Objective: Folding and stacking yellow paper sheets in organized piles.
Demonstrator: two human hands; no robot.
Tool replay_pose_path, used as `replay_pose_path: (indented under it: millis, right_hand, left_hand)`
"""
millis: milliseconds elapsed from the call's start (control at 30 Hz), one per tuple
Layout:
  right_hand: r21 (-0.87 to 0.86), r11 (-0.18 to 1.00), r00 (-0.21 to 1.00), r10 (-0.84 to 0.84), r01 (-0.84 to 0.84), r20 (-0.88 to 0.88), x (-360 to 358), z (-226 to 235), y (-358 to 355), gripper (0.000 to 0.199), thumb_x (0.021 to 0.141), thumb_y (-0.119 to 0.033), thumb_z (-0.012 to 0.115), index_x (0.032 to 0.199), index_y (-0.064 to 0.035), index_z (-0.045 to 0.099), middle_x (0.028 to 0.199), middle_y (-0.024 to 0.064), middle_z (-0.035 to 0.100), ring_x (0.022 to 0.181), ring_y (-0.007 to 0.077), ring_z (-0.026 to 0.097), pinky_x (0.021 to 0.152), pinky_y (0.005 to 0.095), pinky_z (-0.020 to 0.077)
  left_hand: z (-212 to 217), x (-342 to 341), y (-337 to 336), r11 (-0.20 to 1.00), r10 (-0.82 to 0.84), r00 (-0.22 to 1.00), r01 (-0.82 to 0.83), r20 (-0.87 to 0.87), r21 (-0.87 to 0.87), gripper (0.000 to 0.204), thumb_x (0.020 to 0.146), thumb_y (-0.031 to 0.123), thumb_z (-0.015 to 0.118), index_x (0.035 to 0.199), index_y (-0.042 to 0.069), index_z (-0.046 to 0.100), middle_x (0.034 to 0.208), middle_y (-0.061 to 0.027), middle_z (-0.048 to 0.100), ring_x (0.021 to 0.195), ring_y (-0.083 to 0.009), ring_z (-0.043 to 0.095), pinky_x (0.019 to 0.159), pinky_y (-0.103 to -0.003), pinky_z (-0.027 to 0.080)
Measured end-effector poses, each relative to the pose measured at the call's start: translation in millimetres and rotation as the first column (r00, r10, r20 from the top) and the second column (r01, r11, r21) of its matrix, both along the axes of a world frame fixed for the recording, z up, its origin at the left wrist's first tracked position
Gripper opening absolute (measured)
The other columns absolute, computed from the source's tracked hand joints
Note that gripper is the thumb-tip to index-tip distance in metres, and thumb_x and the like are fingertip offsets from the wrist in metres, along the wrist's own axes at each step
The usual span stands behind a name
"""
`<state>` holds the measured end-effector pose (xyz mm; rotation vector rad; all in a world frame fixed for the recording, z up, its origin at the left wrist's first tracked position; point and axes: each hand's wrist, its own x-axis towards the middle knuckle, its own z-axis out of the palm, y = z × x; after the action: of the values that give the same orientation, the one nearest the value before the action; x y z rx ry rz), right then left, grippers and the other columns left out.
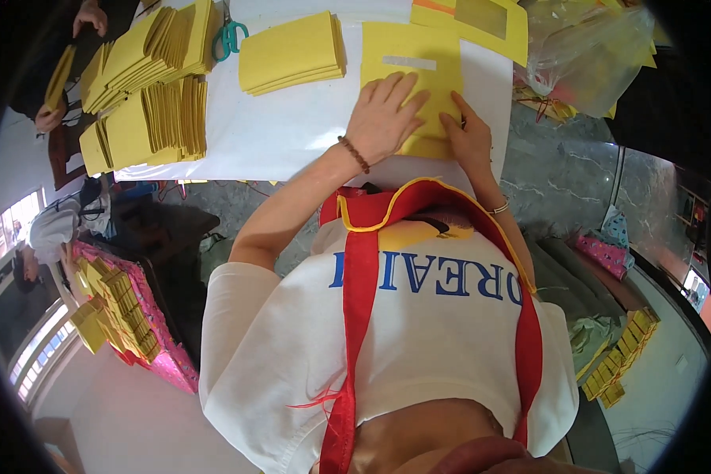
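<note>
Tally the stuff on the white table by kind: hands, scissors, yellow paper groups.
Own hands pressing the yellow sheet: 2, left hand, right hand
Scissors with green handles: 1
Separate stack of folded yellow paper: 1
Large heap of yellow stacks: 1, single stacks too blurred to count
Total: 6, counting the sheet

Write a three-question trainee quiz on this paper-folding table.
1. True or false: both the left hand and the right hand press flat on the yellow sheet.
2. What lies between the two groups of stacked yellow paper? A) scissors B) a stapler C) a glue bottle
3. Fill in: the loose stack of folded sheets lies to the person's ____ of the sheet under the hands.

Key: 1 true. 2 A, the green-handled scissors. 3 left.
</note>
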<state>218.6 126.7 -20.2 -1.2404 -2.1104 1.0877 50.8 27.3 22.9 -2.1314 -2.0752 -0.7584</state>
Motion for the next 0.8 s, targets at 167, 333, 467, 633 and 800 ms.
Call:
replay_pose_path:
  millis: [167, 333, 467, 633, 800]
  right_hand:
    - [-0.164, 0.986, 0.993, 0.045, -0.027, 0.108, -0.6, 12.4, 1.5, 0.048, 0.081, -0.024, 0.064, 0.125, -0.0069, 0.053, 0.082, 0.0097, 0.061, 0.065, 0.0132, 0.054, 0.059, 0.0261, 0.0435]
    - [0.382, 0.903, 0.959, 0.100, -0.199, 0.264, 11.8, 25.4, -18.0, 0.057, 0.080, -0.033, 0.062, 0.130, -0.0085, 0.046, 0.121, 0.0123, 0.050, 0.104, 0.0211, 0.050, 0.081, 0.0419, 0.0402]
    - [0.501, 0.696, 0.837, 0.282, -0.515, 0.468, 28.6, -3.3, -41.6, 0.059, 0.083, -0.043, 0.055, 0.130, -0.0077, 0.045, 0.140, 0.0064, 0.038, 0.130, 0.0205, 0.033, 0.098, 0.0579, 0.0257]
    - [0.476, 0.726, 0.852, 0.301, -0.496, 0.429, 29.4, -9.1, -40.8, 0.058, 0.085, -0.044, 0.052, 0.130, -0.0079, 0.045, 0.142, 0.0036, 0.035, 0.133, 0.0219, 0.028, 0.101, 0.0592, 0.0221]
    - [0.176, 0.813, 0.821, 0.503, -0.555, 0.269, 35.0, 7.0, -16.5, 0.050, 0.092, -0.035, 0.046, 0.132, -0.0059, 0.043, 0.140, 0.0067, 0.039, 0.131, 0.0243, 0.032, 0.105, 0.0505, 0.0231]
  left_hand:
    - [-33.7, 4.1, 0.1, 0.987, -0.015, 0.993, -0.005, -0.119, -0.160, 0.047, 0.088, 0.039, 0.050, 0.130, 0.020, 0.045, 0.136, -0.0137, 0.038, 0.124, -0.0312, 0.035, 0.102, -0.046, 0.027]
    - [-40.3, 3.9, 1.4, 0.984, -0.020, 0.988, -0.008, -0.155, -0.178, 0.048, 0.088, 0.042, 0.048, 0.131, 0.021, 0.044, 0.136, -0.0135, 0.038, 0.125, -0.0315, 0.034, 0.102, -0.048, 0.025]
    - [-36.9, 3.9, 2.4, 0.987, -0.032, 0.985, 0.004, -0.170, -0.163, 0.050, 0.087, 0.043, 0.050, 0.131, 0.022, 0.044, 0.136, -0.0136, 0.038, 0.124, -0.0315, 0.034, 0.101, -0.048, 0.026]
    - [-24.7, -3.5, -2.0, 0.971, -0.201, 0.974, 0.183, -0.105, -0.155, 0.055, 0.083, 0.042, 0.055, 0.130, 0.016, 0.045, 0.130, -0.0136, 0.042, 0.117, -0.0299, 0.039, 0.095, -0.045, 0.032]
    - [-28.1, 6.0, 2.1, 0.974, -0.223, 0.867, 0.187, -0.445, -0.124, 0.062, 0.074, 0.031, 0.063, 0.126, 0.003, 0.045, 0.117, -0.0184, 0.050, 0.095, -0.0277, 0.051, 0.075, -0.035, 0.045]
